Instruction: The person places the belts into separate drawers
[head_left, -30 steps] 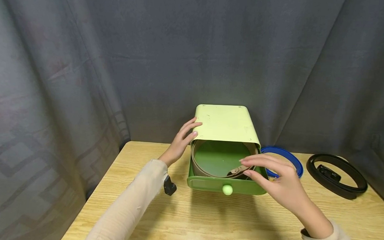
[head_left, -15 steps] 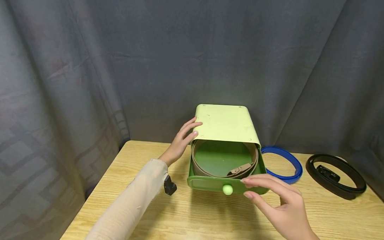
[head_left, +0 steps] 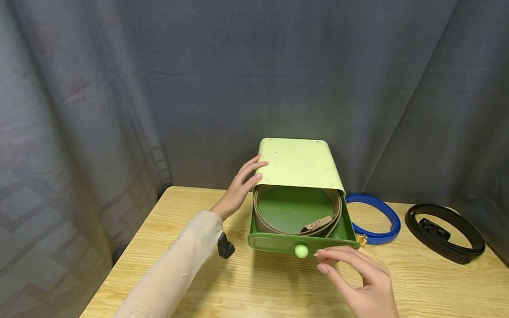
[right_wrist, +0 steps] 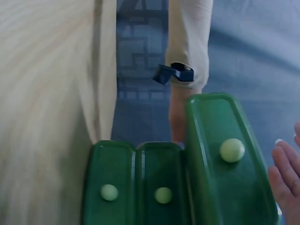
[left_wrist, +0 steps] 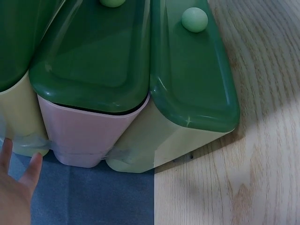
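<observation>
Two hands, apart: left hand [head_left: 237, 189] touches the box [head_left: 298, 163]; right hand [head_left: 367, 288], empty, moves beside the knob [head_left: 301, 251], leaving the belt [head_left: 318, 224] in the drawer [head_left: 274, 243].

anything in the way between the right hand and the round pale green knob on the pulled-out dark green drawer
Nothing visible: the right hand is just right of the round pale green knob on the dark green drawer, with no object in between.
</observation>
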Motion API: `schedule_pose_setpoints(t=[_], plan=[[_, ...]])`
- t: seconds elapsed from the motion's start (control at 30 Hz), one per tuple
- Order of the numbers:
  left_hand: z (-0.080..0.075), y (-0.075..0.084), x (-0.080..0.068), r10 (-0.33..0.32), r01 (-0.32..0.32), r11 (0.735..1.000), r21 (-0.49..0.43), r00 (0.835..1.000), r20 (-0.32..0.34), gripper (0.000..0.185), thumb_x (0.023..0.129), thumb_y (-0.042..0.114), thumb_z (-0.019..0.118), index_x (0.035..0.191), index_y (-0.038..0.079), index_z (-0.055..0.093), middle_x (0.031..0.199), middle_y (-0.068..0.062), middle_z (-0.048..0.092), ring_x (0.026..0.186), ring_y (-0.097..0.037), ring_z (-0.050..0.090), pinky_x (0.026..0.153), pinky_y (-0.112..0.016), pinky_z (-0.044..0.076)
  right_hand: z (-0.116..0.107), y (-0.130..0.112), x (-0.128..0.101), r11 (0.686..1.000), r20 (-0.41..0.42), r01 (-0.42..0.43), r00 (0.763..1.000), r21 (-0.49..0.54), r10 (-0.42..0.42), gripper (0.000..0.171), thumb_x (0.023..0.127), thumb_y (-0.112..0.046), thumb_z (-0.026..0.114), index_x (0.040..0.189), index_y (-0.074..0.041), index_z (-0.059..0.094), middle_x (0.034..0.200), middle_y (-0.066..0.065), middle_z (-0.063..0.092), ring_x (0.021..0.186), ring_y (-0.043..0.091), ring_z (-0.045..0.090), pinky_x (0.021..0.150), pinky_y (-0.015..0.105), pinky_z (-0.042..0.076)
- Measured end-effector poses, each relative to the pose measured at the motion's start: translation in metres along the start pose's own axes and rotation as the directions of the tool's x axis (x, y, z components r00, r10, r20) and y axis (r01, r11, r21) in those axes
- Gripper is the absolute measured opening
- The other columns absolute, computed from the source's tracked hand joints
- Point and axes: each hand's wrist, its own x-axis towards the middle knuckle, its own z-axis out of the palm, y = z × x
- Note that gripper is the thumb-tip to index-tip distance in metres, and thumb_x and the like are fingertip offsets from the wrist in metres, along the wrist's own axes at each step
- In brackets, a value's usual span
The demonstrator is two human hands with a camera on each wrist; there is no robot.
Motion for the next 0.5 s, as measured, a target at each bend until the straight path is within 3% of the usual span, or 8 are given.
schedule_pose_setpoints(t=[0.17, 0.33, 0.5], plan=[[0.000, 0.001, 0.000, -0.004, 0.004, 1.000, 0.002, 1.000, 0.000, 0.039, 0.106, 0.024, 0.047, 0.144, 0.018, 0.052, 0.161, 0.009, 0.022, 0.147, -0.011, 0.016, 0.116, -0.054, 0.020, 0.005, 0.007, -0.011, 0.998, 0.005, -0.056, 0.998, 0.005, 0.055, 0.022, 0.081, 0.003, 0.079, 0.102, 0.002, 0.073, 0.091, 0.006, 0.072, 0.082, 0.009, 0.067, 0.080, 0.015, 0.051], [0.000, 0.002, -0.001, -0.001, 0.001, 1.000, -0.004, 1.000, 0.000, 0.039, 0.106, 0.023, 0.047, 0.144, 0.018, 0.052, 0.161, 0.009, 0.022, 0.148, -0.011, 0.015, 0.116, -0.056, 0.019, 0.010, 0.009, -0.016, 0.994, 0.014, -0.104, 0.994, -0.017, 0.104, 0.040, 0.069, 0.020, 0.078, 0.105, 0.001, 0.073, 0.091, 0.003, 0.072, 0.080, 0.008, 0.067, 0.081, 0.015, 0.051], [0.000, 0.003, -0.001, -0.001, 0.001, 1.000, -0.003, 1.000, 0.004, 0.039, 0.106, 0.024, 0.047, 0.144, 0.018, 0.051, 0.162, 0.008, 0.022, 0.148, -0.012, 0.015, 0.116, -0.056, 0.018, 0.014, 0.009, -0.017, 0.987, 0.018, -0.149, 0.988, -0.065, 0.151, 0.047, 0.067, 0.022, 0.078, 0.106, -0.003, 0.074, 0.092, 0.005, 0.073, 0.080, 0.007, 0.066, 0.078, 0.016, 0.052]])
